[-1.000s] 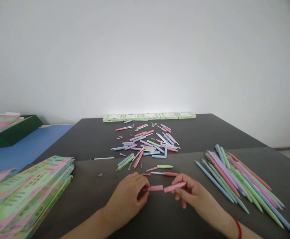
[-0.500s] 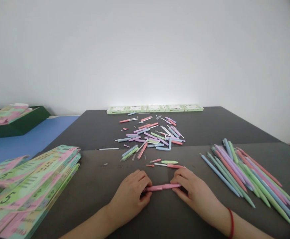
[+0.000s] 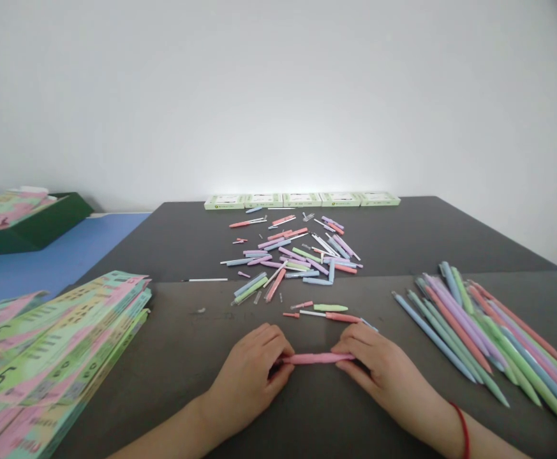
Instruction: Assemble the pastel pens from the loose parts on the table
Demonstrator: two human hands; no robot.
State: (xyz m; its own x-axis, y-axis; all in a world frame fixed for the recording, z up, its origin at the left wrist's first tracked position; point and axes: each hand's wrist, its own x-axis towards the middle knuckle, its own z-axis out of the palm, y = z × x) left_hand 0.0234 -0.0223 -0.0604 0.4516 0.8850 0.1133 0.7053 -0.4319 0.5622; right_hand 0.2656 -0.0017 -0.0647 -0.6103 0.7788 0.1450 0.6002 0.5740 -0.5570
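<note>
A pink pen (image 3: 317, 358) lies level between both my hands, just above the dark table (image 3: 182, 363). My left hand (image 3: 252, 376) pinches its left end, fingers curled. My right hand (image 3: 378, 370), with a red cord at the wrist, grips the right end. The two pink halves meet as one piece. Just beyond my hands lie a green pen part (image 3: 330, 308) and a pink part on a white refill (image 3: 330, 316).
A scatter of loose pastel pen parts (image 3: 292, 258) covers the table's middle. Assembled pens (image 3: 483, 331) are heaped at the right. Stacked green and pink cards (image 3: 53, 344) sit at the left, small green boxes (image 3: 302, 199) along the far edge, a dark green tray (image 3: 29, 223) far left.
A second ago the two pink halves were apart, one in each hand. They have been brought together into one pen. The view has also tilted down a little.
</note>
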